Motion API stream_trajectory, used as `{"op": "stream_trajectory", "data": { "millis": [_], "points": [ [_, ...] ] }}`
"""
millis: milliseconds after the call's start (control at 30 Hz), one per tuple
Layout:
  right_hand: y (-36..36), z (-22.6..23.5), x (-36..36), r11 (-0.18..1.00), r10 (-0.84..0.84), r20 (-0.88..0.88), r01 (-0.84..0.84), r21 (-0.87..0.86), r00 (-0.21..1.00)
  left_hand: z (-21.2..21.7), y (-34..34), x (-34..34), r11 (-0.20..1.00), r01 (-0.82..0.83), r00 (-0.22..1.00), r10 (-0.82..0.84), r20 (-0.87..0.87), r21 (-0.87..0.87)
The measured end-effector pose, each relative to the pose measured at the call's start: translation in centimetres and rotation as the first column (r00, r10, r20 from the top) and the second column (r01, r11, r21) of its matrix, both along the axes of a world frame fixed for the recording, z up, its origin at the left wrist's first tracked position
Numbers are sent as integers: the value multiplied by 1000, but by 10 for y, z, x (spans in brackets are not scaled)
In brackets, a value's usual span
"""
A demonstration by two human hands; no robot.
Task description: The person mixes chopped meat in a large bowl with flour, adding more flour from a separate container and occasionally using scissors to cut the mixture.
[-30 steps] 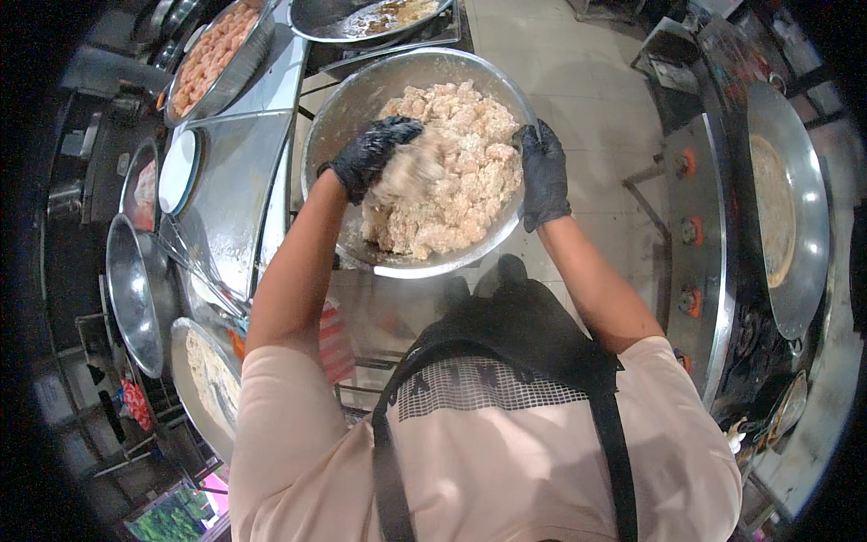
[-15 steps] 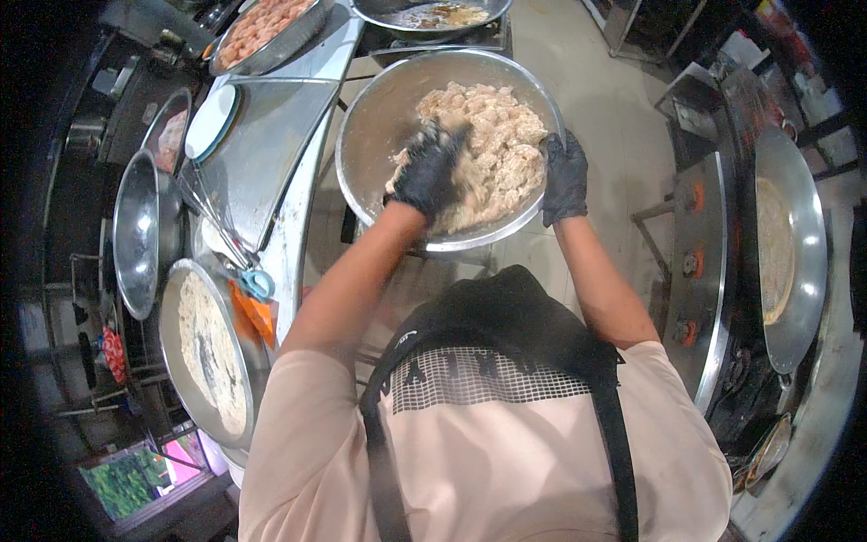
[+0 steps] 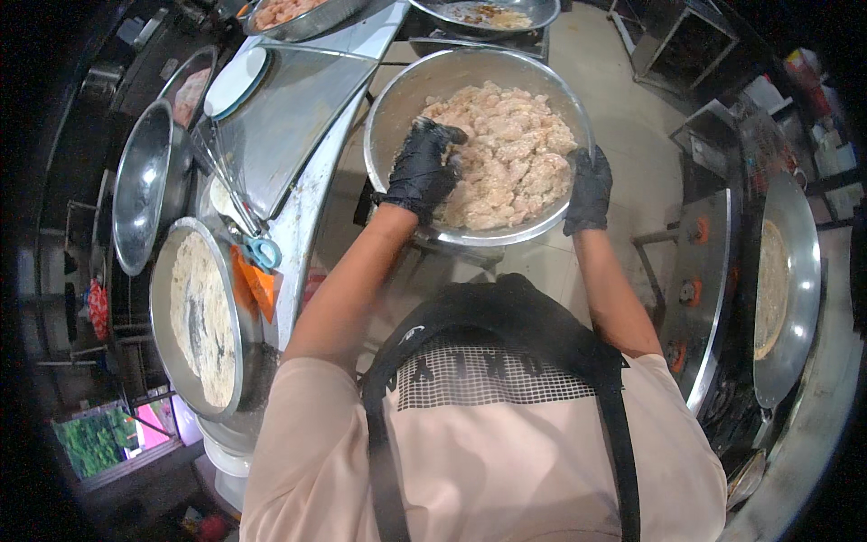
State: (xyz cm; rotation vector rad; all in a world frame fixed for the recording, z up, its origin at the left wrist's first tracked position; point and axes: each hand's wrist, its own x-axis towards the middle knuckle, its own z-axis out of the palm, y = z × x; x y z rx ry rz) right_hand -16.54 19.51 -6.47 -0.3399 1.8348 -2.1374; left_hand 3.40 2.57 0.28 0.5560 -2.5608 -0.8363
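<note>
Black-gloved, the right hand (image 3: 589, 191) pinches the rim of one central steel bowl (image 3: 396, 107), the left hand (image 3: 423, 169) curls among coated pieces (image 3: 519, 163) inside, grip indeterminable, and one whisk (image 3: 238, 198) and one powder bowl (image 3: 162, 307) lie leftward.

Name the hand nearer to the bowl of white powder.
Left. The left hand is in the mixing bowl, ahead and right of the bowl of white powder; the right hand is farther right, on the mixing bowl's rim.

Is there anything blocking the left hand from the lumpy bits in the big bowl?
No, nothing visible. The left hand is inside the metal bowl, at the left edge of the lumpy bits; the right hand holds the opposite rim.
</note>
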Motion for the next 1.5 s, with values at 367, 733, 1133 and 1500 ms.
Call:
{"op": "stream_trajectory", "data": {
  "millis": [367,733,1133,1500],
  "points": [
    [7,23,13,992,125,22,-125,-20,992,110,-24,178,906,-422,896,421,-141,23],
    [3,7,8,986,146,99,-137,-95,984,5,-33,561,-182,-837,74,896,437,516],
    [2,18,8,984,173,73,-176,35,982,6,-186,457,22,-990,28,999,-43,-142],
    [11,-2,-1,982,174,95,-166,-86,980,5,-118,415,714,-654,655,700,287,-249]
  ]
}}
